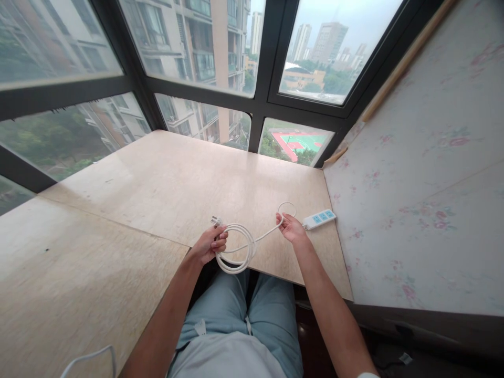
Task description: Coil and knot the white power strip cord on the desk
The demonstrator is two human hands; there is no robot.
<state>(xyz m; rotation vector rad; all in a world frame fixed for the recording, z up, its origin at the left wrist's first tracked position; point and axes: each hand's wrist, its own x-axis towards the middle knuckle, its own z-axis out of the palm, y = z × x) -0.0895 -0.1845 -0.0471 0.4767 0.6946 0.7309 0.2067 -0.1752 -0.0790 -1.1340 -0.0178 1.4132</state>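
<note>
My left hand is closed around a coiled white power cord, whose loops hang to the right of the fingers. The cord's plug sticks up above that hand, prongs pointing up and left. Farther right, my right hand pinches the same cord where it runs out from the coil. Beyond those fingertips the cord makes a small loop and goes on to a white power strip with blue socket faces, lying on the wooden surface near the wall.
A pale wooden ledge spreads before me and to the left, with a seam across it. Dark-framed windows border its far side. Flowered wallpaper rises at the right. Another white cable lies at lower left.
</note>
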